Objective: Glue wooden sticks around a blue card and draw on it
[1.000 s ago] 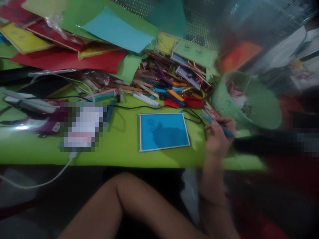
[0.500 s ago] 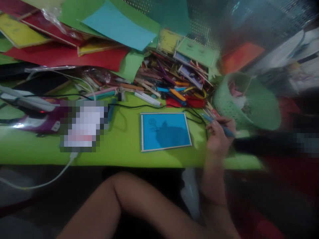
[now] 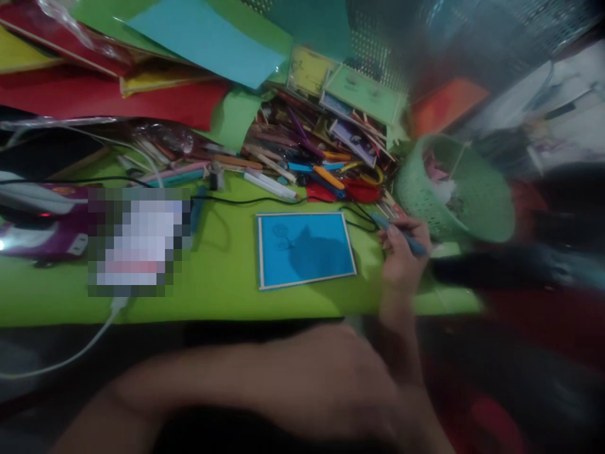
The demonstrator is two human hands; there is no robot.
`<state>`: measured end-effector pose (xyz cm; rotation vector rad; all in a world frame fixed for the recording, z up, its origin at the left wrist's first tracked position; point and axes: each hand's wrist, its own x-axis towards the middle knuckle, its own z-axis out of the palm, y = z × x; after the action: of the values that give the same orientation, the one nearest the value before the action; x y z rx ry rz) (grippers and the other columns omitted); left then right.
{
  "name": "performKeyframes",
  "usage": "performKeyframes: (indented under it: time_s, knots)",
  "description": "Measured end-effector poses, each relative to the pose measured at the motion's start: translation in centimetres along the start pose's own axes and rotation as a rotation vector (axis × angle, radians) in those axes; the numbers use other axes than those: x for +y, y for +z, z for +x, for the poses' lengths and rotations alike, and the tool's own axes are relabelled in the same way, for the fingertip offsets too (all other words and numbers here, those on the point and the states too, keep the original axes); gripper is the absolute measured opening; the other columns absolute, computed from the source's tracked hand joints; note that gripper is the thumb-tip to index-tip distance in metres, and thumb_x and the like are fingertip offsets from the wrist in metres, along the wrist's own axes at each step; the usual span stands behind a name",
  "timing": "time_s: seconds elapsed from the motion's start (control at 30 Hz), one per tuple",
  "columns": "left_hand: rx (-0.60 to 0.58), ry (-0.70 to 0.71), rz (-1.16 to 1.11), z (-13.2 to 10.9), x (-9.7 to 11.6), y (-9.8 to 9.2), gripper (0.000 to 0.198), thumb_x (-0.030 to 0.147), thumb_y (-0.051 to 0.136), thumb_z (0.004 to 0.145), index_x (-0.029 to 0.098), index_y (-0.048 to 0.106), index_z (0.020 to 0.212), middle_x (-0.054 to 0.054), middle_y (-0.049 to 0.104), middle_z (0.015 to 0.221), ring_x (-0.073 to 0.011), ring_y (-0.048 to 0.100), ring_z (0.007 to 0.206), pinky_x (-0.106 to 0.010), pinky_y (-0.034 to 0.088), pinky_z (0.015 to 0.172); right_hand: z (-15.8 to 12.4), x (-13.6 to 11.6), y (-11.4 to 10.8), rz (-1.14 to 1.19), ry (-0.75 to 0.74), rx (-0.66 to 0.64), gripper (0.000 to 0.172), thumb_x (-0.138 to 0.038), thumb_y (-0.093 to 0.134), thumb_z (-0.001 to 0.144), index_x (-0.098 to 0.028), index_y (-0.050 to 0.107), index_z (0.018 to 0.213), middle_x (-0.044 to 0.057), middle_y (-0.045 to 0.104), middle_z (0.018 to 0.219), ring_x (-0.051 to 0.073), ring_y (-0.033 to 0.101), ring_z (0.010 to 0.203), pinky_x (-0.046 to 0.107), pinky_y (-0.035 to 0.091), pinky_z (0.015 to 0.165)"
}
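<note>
My right hand is closed around a blue pen, held just right of a blue card. The card lies flat, edged with thin pale strips. A small dark line drawing, like a flower, sits in its upper left, and a shadow covers its middle. My left hand is below the table edge, reaching across to my right forearm; its fingers are blurred and hidden. A black cord runs behind the card toward the pen.
Left of the card lies a blurred-out phone with a white cable. Pens, sticks and scissors are heaped behind. At right stands a green basket; coloured sheets lie at the back. The green tabletop ends near me.
My left arm has shifted right and straightened, bringing the hand higher toward my right forearm. The view has moved slightly, so the tabletop things appear farther left. The pen stays in my right hand.
</note>
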<state>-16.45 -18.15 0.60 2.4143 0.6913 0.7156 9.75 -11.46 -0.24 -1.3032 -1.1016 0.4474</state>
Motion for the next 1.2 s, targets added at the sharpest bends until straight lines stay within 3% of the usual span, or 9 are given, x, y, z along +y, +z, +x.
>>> performKeyframes:
  time_s: [0.1, 0.13, 0.23, 0.33, 0.5, 0.63, 0.73, 0.97, 1.2]
  knots:
    - [0.023, 0.033, 0.025, -1.2, -2.1, -2.1, 0.025, 0.035, 0.048, 0.108, 0.023, 0.069, 0.098, -0.005, 0.078, 0.103, -0.0207, 0.072, 0.096, -0.038, 0.057, 0.089, 0.0, 0.0, 0.0, -0.019, -0.011, -0.022, 0.016, -0.034, 0.076, 0.083, -0.023, 0.068, 0.093, -0.005, 0.064, 0.069, 0.013, 0.062, 0.06, 0.026, 0.048, 0.056]
    - [0.061, -0.015, 0.068, -2.0, -3.0, -2.8, 0.024, 0.031, 0.047, 0.108, 0.023, 0.068, 0.099, -0.005, 0.079, 0.104, -0.0211, 0.073, 0.098, -0.039, 0.056, 0.091, 0.0, 0.1, 0.0, -0.023, -0.016, -0.018, 0.016, -0.033, 0.075, 0.084, -0.023, 0.068, 0.093, -0.004, 0.064, 0.071, 0.013, 0.062, 0.06, 0.026, 0.048, 0.056]
    - [0.115, -0.107, 0.127, -4.7, -5.5, -4.0, 0.015, 0.027, 0.051, 0.105, 0.025, 0.066, 0.107, -0.002, 0.079, 0.122, -0.0219, 0.072, 0.117, -0.044, 0.046, 0.113, 0.0, 0.2, -0.1, -0.041, -0.03, 0.0, 0.015, -0.033, 0.074, 0.085, -0.023, 0.068, 0.094, -0.004, 0.064, 0.074, 0.012, 0.062, 0.061, 0.025, 0.048, 0.055]
    - [0.051, -0.119, 0.16, -6.5, -6.9, -3.4, 0.016, 0.027, 0.051, 0.106, 0.026, 0.067, 0.107, 0.0, 0.074, 0.137, -0.0217, 0.065, 0.133, -0.05, 0.028, 0.129, 0.2, 0.6, -0.1, -0.044, -0.043, 0.007, 0.014, -0.032, 0.074, 0.086, -0.022, 0.069, 0.095, -0.005, 0.064, 0.071, 0.012, 0.06, 0.059, 0.025, 0.046, 0.055]
    - [0.009, -0.148, 0.2, -5.9, -6.8, -1.5, 0.024, 0.03, 0.048, 0.108, 0.028, 0.07, 0.118, -0.001, 0.072, 0.14, -0.0241, 0.064, 0.135, -0.056, 0.028, 0.128, 0.9, 1.2, 0.0, -0.064, -0.027, 0.016, 0.016, -0.033, 0.075, 0.083, -0.021, 0.069, 0.093, -0.005, 0.064, 0.069, 0.012, 0.06, 0.058, 0.025, 0.046, 0.055]
    - [-0.019, -0.132, 0.248, -4.8, -6.3, -1.2, 0.025, 0.028, 0.044, 0.111, 0.024, 0.069, 0.114, -0.002, 0.069, 0.144, -0.0264, 0.062, 0.137, -0.058, 0.033, 0.123, 0.4, 0.2, 0.6, 0.003, 0.054, -0.038, 0.018, -0.033, 0.076, 0.08, -0.021, 0.069, 0.091, -0.004, 0.064, 0.068, 0.013, 0.063, 0.06, 0.025, 0.047, 0.055]
    - [-0.015, -0.118, 0.253, -4.7, -6.2, -1.2, 0.026, 0.029, 0.043, 0.111, 0.023, 0.068, 0.113, -0.003, 0.069, 0.144, -0.028, 0.061, 0.137, -0.058, 0.035, 0.12, -1.3, -0.9, 1.5, 0.045, 0.139, -0.129, 0.017, -0.033, 0.076, 0.077, -0.021, 0.07, 0.088, -0.003, 0.066, 0.07, 0.013, 0.065, 0.059, 0.023, 0.045, 0.052]
    - [0.021, -0.173, 0.21, -4.6, -5.9, -0.9, 0.025, 0.029, 0.044, 0.11, 0.023, 0.068, 0.111, -0.006, 0.073, 0.138, -0.029, 0.064, 0.133, -0.06, 0.035, 0.12, -5.5, -1.5, 3.7, 0.07, 0.321, -0.522, 0.021, -0.038, 0.08, 0.081, -0.022, 0.07, 0.089, -0.002, 0.07, 0.072, 0.014, 0.067, 0.064, 0.026, 0.05, 0.057]
    - [0.033, -0.173, 0.172, -4.7, -5.9, -0.9, 0.023, 0.03, 0.046, 0.109, 0.023, 0.067, 0.102, -0.005, 0.074, 0.136, -0.0294, 0.061, 0.136, -0.062, 0.031, 0.124, -6.2, -1.8, 4.8, -0.14, 0.282, -0.559, 0.016, -0.032, 0.076, 0.08, -0.022, 0.063, 0.082, -0.006, 0.062, 0.067, 0.01, 0.055, 0.056, 0.025, 0.043, 0.053]
